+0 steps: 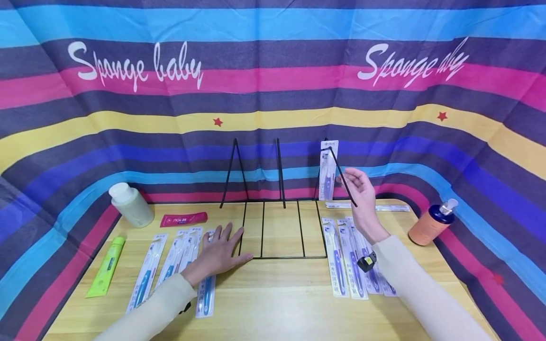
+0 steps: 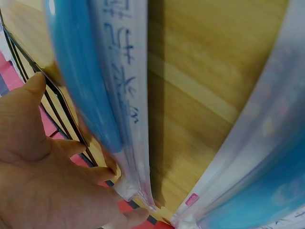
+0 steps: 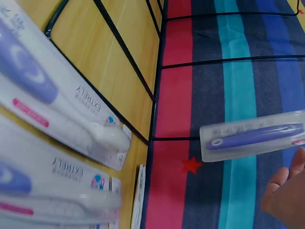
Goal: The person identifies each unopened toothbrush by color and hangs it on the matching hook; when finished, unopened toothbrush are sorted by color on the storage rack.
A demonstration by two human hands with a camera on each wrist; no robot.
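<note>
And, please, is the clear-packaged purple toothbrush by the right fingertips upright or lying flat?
Upright: the clear-packaged purple toothbrush runs vertically at the black wire rack, its lower end above the wooden tabletop.

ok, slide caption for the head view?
Right hand beside packaged toothbrush hanging on black wire rack, left hand at rack's left edge.

Dark fabric (image 1: 294,102) hangs in folds behind and around both sides, striped light blue, pink, yellow and deep blue. White script lettering (image 1: 135,68) reads "Sponge baby" at left, repeated at right with a letter lost. Small red stars (image 1: 218,122) dot it. Soft light falls on a pale wood-grain surface (image 1: 281,298).
</note>
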